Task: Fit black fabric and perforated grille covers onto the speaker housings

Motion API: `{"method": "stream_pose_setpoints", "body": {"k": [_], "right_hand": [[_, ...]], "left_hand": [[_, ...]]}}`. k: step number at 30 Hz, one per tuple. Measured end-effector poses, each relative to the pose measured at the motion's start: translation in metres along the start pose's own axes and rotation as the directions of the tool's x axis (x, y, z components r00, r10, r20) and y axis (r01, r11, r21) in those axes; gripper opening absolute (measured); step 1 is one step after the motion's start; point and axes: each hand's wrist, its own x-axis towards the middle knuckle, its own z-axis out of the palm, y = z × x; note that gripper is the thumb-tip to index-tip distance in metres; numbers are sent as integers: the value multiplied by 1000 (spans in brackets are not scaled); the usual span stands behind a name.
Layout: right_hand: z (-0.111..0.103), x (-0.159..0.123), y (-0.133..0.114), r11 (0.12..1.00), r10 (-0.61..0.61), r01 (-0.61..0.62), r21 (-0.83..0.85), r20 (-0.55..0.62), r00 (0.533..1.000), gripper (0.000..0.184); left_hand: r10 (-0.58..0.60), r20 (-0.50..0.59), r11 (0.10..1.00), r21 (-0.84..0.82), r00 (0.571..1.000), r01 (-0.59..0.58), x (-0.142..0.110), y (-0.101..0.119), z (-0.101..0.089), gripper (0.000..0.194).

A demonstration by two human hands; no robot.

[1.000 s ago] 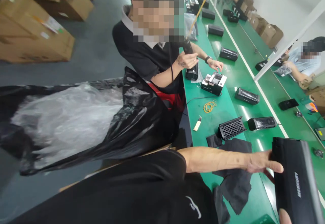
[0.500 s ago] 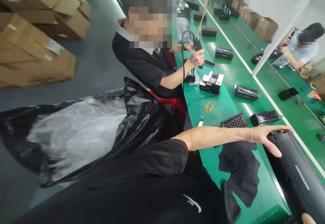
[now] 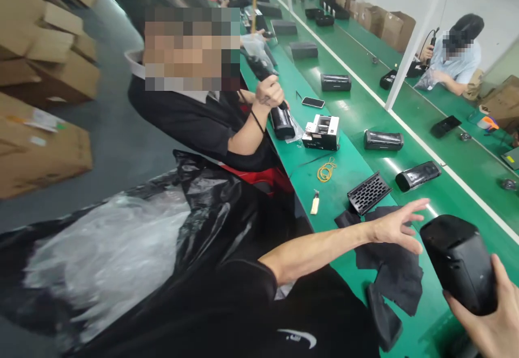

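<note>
My right hand (image 3: pixel 486 315) grips one end of a black speaker housing (image 3: pixel 458 258), held tilted above the bench at the lower right. Just left of its other end, my left hand (image 3: pixel 399 227) reaches out with fingers spread and touches nothing. Beneath my left forearm lie black fabric-like sheets (image 3: pixel 389 271). A black perforated grille (image 3: pixel 370 191) rests beyond them on the green bench.
A co-worker (image 3: pixel 190 109) sits at the bench with a power screwdriver (image 3: pixel 259 66). A small white-and-black machine (image 3: pixel 322 132), yellow wire (image 3: pixel 326 170) and phone (image 3: pixel 313 101) lie near. Wrapped speakers (image 3: pixel 383 140) line the conveyor. A plastic-filled black bag (image 3: pixel 121 250) lies left.
My left hand has come off the speaker housing and moved left, fingers spreading. The housing has turned in my right hand, its end now toward me. The co-worker's screwdriver has shifted left.
</note>
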Motion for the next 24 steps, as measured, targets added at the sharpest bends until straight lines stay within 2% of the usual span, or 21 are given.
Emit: {"method": "stream_pose_setpoints", "body": {"k": [3, 5, 7, 9, 11, 12, 14, 16, 19, 21, 24], "right_hand": [[6, 7, -2, 991, -116, 119, -63, 59, 992, 110], [9, 9, -1, 985, -168, 171, -34, 87, 982, 107], [10, 6, 6, 983, -185, 182, 37, 82, 979, 112], [9, -4, 17, 988, -106, 102, 119, 30, 994, 125], [10, -20, 25, 967, 53, -46, 252, -24, 998, 136], [11, -28, 26, 937, 132, -114, 331, -31, 991, 135], [16, -43, 23, 849, 232, -198, 491, -10, 973, 121], [21, -53, 16, 788, 288, -235, 570, -4, 958, 112], [26, -61, 10, 730, 328, -257, 633, 4, 945, 124], [28, -63, 12, 702, 345, -281, 654, 32, 938, 125], [37, -65, 18, 694, 378, -302, 653, 26, 925, 117]], "left_hand": [[162, 93, 935, 304, 982, -183, 4, 29, 4, 124], [212, 70, 904, 364, 975, -223, 5, 30, 9, 114], [221, 33, 907, 361, 975, -218, 1, 22, 10, 109], [213, -10, 928, 314, 977, -199, -6, 12, 5, 108], [184, -49, 959, 229, 982, -168, -13, 5, -4, 111], [164, -52, 970, 191, 985, -151, -15, 4, -8, 114], [127, -28, 979, 166, 991, -121, -16, 4, -13, 119], [95, 2, 976, 194, 995, -94, -16, 6, -15, 118], [69, -13, 979, 192, 998, -65, -16, 9, -11, 111], [70, -35, 985, 161, 997, -63, -16, 8, -8, 106], [87, -68, 983, 165, 994, -75, -15, 2, -8, 101]]}}
